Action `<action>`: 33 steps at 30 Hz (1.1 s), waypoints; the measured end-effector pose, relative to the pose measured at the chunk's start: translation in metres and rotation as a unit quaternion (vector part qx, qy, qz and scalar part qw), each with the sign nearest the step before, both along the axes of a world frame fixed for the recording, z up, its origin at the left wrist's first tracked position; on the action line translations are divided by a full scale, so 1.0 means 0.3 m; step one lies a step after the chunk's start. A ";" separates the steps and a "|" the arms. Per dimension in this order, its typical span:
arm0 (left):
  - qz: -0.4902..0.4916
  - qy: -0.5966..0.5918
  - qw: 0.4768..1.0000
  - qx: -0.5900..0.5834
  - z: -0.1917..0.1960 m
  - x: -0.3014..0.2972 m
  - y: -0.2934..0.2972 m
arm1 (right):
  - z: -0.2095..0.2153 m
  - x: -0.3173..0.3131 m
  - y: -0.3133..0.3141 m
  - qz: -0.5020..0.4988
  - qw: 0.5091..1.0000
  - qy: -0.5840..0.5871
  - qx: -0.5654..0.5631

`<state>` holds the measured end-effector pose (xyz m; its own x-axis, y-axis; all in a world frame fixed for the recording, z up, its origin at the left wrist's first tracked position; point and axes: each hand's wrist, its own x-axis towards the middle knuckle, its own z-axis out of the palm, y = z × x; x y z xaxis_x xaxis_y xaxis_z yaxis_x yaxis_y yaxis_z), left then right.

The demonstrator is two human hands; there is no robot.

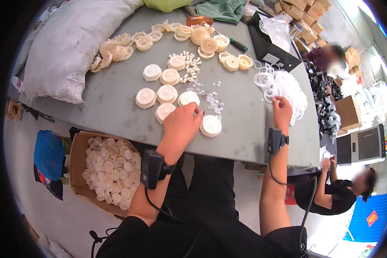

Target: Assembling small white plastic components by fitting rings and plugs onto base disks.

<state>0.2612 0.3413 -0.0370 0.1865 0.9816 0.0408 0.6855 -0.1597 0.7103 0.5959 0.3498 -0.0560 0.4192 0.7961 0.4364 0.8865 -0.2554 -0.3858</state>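
Cream plastic cap [211, 125] flat on the grey counter [116, 101] at frame centre, just right of the left hand [181, 124]. Left hand palm-down over another cream cap [164, 112], fingers curled toward the small white washers [213, 102] scattered just above; whether the fingertips pinch anything cannot be told from here. Right hand [282, 111] right of centre, fingers bent and touching the heap of clear rubber rings [284, 88]; looks like picking at a single ring, though a ring actually pinched is too small to confirm.

To do this well, probably: separate one ring cleanly from the tangle before lifting, keep the cap steady under the left hand, seat parts flat and centred.

Further out: a cluster of finished-looking caps [157, 88] left of centre, small white tubular pieces [189, 64] above them, an arc of open cream shells [167, 38] along the top. A white sack [69, 47] at upper left, a black box [268, 43] at upper right. Below the counter edge at lower left, a cardboard box [77, 163] full of caps. Another person [331, 193] seated at lower right.
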 end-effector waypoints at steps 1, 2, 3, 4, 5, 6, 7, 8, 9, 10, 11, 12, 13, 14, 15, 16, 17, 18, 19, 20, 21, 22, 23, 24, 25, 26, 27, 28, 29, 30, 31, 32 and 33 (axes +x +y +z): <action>-0.004 -0.045 0.999 0.008 0.022 -0.007 -0.006 | 0.012 -0.014 -0.009 0.030 0.988 0.142 0.045; -0.010 -0.091 0.996 0.017 0.049 -0.011 -0.015 | 0.039 -0.036 -0.028 0.059 0.954 0.280 0.089; 0.000 -0.089 0.996 0.019 0.080 -0.024 -0.027 | 0.071 -0.108 -0.037 0.082 0.931 0.339 0.107; -0.027 -0.173 0.985 0.001 0.103 -0.016 -0.032 | 0.107 -0.161 -0.062 0.085 0.932 0.336 0.108; -0.052 -0.253 0.966 -0.017 0.120 -0.006 -0.038 | 0.139 -0.219 -0.090 0.122 0.912 0.379 0.099; -0.049 -0.253 0.966 -0.015 0.127 0.014 -0.042 | 0.162 -0.275 -0.117 0.158 0.889 0.420 0.089; -0.061 -0.334 0.940 -0.031 0.135 0.032 -0.049 | 0.170 -0.336 -0.139 0.205 0.890 0.398 0.085; -0.070 -0.413 0.907 -0.047 0.134 0.036 -0.054 | 0.172 -0.398 -0.160 0.251 0.888 0.377 0.080; -0.062 -0.409 0.909 -0.046 0.129 0.027 -0.057 | 0.187 -0.458 -0.178 0.297 0.901 0.312 0.051; -0.084 -0.404 0.910 -0.045 0.122 0.012 -0.058 | 0.200 -0.517 -0.194 0.343 0.906 0.245 0.024; -0.108 -0.400 0.909 -0.042 0.113 -0.001 -0.053 | 0.203 -0.567 -0.201 0.356 0.905 0.234 0.014; -0.101 -0.397 0.912 -0.037 0.101 -0.021 -0.055 | 0.199 -0.606 -0.212 0.357 0.903 0.240 -0.005; -0.094 -0.388 0.914 -0.068 0.084 -0.044 -0.067 | 0.186 -0.620 -0.217 0.371 0.898 0.235 -0.028; -0.090 -0.381 0.915 -0.098 0.070 -0.060 -0.075 | 0.176 -0.624 -0.219 0.382 0.895 0.226 -0.050; -0.073 -0.368 0.924 -0.080 0.053 -0.084 -0.082 | 0.146 -0.627 -0.218 0.393 0.890 0.228 -0.045; -0.065 -0.364 0.926 -0.071 0.050 -0.115 -0.091 | 0.104 -0.626 -0.214 0.365 0.887 0.284 -0.015; -0.056 -0.336 0.937 -0.077 0.054 -0.146 -0.097 | 0.095 -0.642 -0.202 0.336 0.879 0.338 0.013; -0.046 -0.308 0.947 -0.084 0.056 -0.172 -0.105 | 0.092 -0.658 -0.187 0.346 0.875 0.339 0.016; -0.039 -0.342 0.935 -0.083 0.037 -0.189 -0.108 | 0.095 -0.674 -0.174 0.328 0.868 0.373 0.015; -0.030 -0.342 0.936 -0.079 0.026 -0.206 -0.108 | 0.103 -0.692 -0.171 0.308 0.860 0.406 0.010; -0.031 -0.340 0.937 -0.080 0.014 -0.221 -0.108 | 0.116 -0.702 -0.164 0.326 0.833 0.445 -0.035; -0.033 -0.338 0.937 -0.082 0.004 -0.234 -0.110 | 0.115 -0.707 -0.150 0.332 0.831 0.445 -0.040; -0.028 -0.340 0.936 -0.084 -0.005 -0.238 -0.110 | 0.114 -0.710 -0.137 0.345 0.820 0.445 -0.098; -0.023 -0.365 0.928 -0.075 -0.012 -0.237 -0.105 | 0.115 -0.718 -0.125 0.356 0.807 0.445 -0.157; -0.018 -0.390 0.918 -0.068 -0.019 -0.238 -0.102 | 0.115 -0.734 -0.116 0.352 0.811 0.440 -0.155; -0.013 -0.393 0.917 -0.072 -0.018 -0.243 -0.099 | 0.111 -0.739 -0.102 0.351 0.811 0.440 -0.161; 0.008 -0.352 0.934 -0.054 -0.015 -0.247 -0.097 | 0.101 -0.740 -0.092 0.349 0.822 0.421 -0.161; 0.029 -0.311 0.949 -0.038 -0.016 -0.250 -0.097 | 0.094 -0.742 -0.083 0.346 0.832 0.402 -0.160; 0.047 -0.301 0.953 0.005 -0.033 -0.248 -0.095 | 0.095 -0.747 -0.075 0.339 0.850 0.374 -0.151; 0.048 -0.302 0.952 -0.001 -0.043 -0.250 -0.093 | 0.094 -0.750 -0.065 0.337 0.849 0.375 -0.156; 0.059 -0.277 0.959 0.019 -0.047 -0.252 -0.088 | 0.093 -0.752 -0.052 0.348 0.857 0.352 -0.145; 0.067 -0.252 0.965 0.039 -0.050 -0.253 -0.084 | 0.095 -0.757 -0.039 0.359 0.864 0.329 -0.132; 0.084 -0.234 0.966 0.068 -0.051 -0.252 -0.084 | 0.105 -0.767 -0.030 0.355 0.870 0.309 -0.148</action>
